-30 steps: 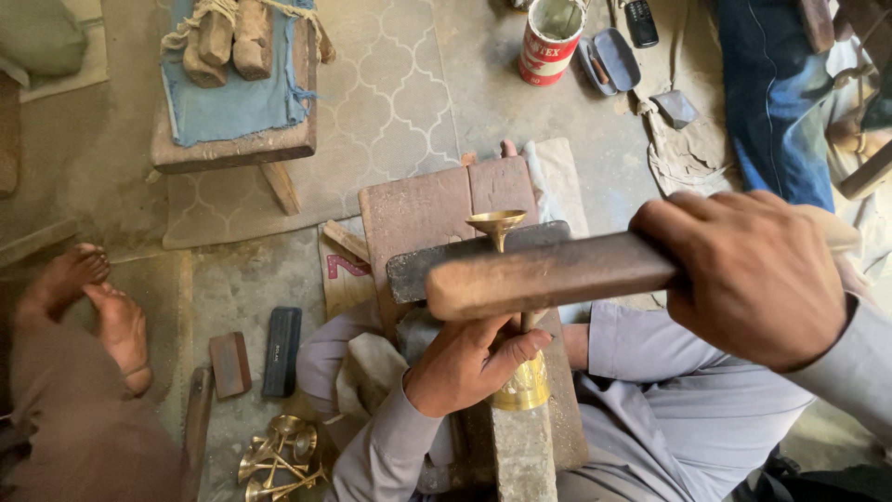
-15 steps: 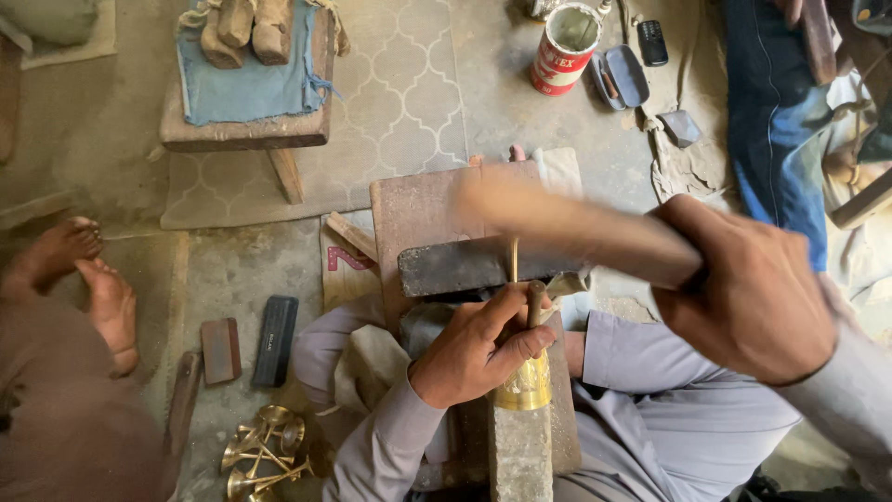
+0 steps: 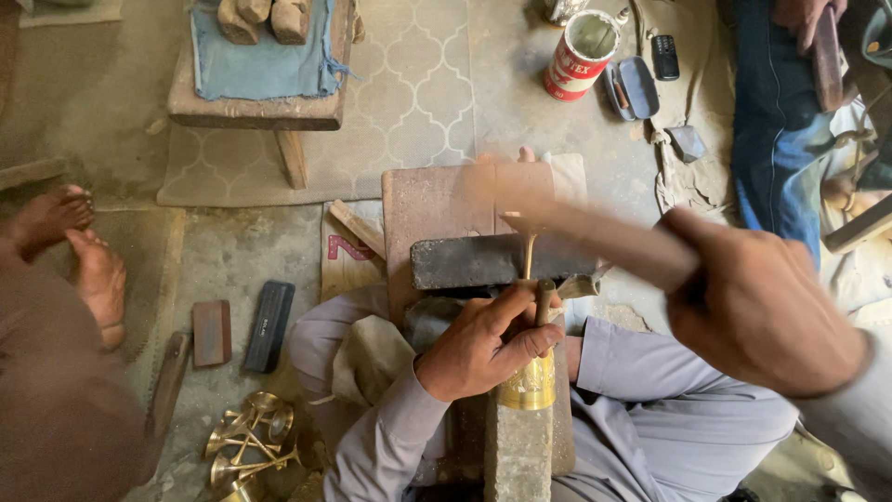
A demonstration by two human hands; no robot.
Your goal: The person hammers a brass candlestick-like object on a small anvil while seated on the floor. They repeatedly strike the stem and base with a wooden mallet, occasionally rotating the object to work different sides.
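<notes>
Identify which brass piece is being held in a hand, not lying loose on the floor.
The slim brass stem gripped by the left hand on the dark block; the other brass pieces lie heaped on the floor.

A small metal workshop on the floor, a heavy iron block [image 3: 502, 260] at the centre as an anvil, a pile of finished brass pieces [image 3: 249, 442] at 8 o'clock, a low wooden stool [image 3: 265, 107] at 11 o'clock, a paint tin [image 3: 581, 54] at 1 o'clock, workers sitting barefoot on the dusty ground.
</notes>
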